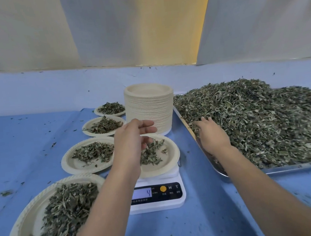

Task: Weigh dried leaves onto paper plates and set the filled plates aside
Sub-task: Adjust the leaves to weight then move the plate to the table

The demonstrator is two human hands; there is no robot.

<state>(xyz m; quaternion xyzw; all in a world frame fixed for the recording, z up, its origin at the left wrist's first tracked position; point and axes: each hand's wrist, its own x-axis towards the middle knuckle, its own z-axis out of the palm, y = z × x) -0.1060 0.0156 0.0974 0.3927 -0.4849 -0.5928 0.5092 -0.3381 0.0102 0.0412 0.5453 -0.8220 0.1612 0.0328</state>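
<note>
A white digital scale [159, 196] stands in the middle and its display reads 4. On it sits a paper plate [170, 162] with a small heap of dried leaves [152, 152]. My left hand [131, 137] hovers over this plate, fingers loosely spread, holding nothing I can see. My right hand [211, 133] reaches into the big pile of dried leaves [262, 118] on a metal tray [290, 167], fingertips buried in the leaves. Whether it grips any is hidden.
Several filled plates stand in a row on the left: near [28, 227], middle [73, 165], farther [86, 129] and farthest [97, 111]. A tall stack of empty paper plates [150, 108] stands behind the scale. The blue table cover [28, 142] carries leaf crumbs.
</note>
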